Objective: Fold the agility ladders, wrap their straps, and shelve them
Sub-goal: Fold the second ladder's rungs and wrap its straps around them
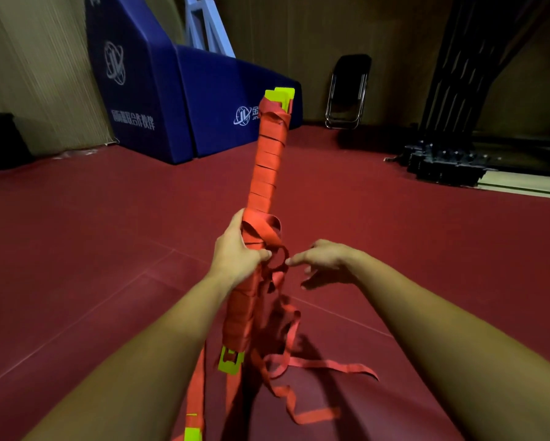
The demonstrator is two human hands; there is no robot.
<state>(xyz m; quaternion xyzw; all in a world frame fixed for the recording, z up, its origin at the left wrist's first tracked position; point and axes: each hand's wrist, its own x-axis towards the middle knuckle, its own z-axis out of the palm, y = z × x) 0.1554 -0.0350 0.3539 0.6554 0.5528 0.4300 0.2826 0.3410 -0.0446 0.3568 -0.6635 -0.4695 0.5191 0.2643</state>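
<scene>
Your left hand [235, 253] grips the folded ladder [267, 160] about halfway along its length, fingers curled round the bundle and thumb across the front. You hold the bundle in the air in front of you, tilted up and away, with its far end pointing toward the blue padded base [171, 100] by the wall. Red strap is wound in close turns round the upper half, and the yellow rung ends [280, 97] stick out at the top. More turns cover the lower half, where another yellow end [230, 361] shows below your wrist.

Your right hand [323, 262] is just beside the bundle, holding nothing, its fingers loose and slightly spread. Its leading fingertip is at a small loop of strap near your left thumb; whether it touches the loop is not clear.

The loose strap [299, 364] hangs down from the middle of the bundle in a tangle and trails in curls over the red floor [108, 249]. One more strap length with a yellow piece [192, 434] drops toward the bottom edge of the view.

A folded chair [350, 90] leans at the back wall, and dark equipment [442, 160] sits on the floor to the right.
</scene>
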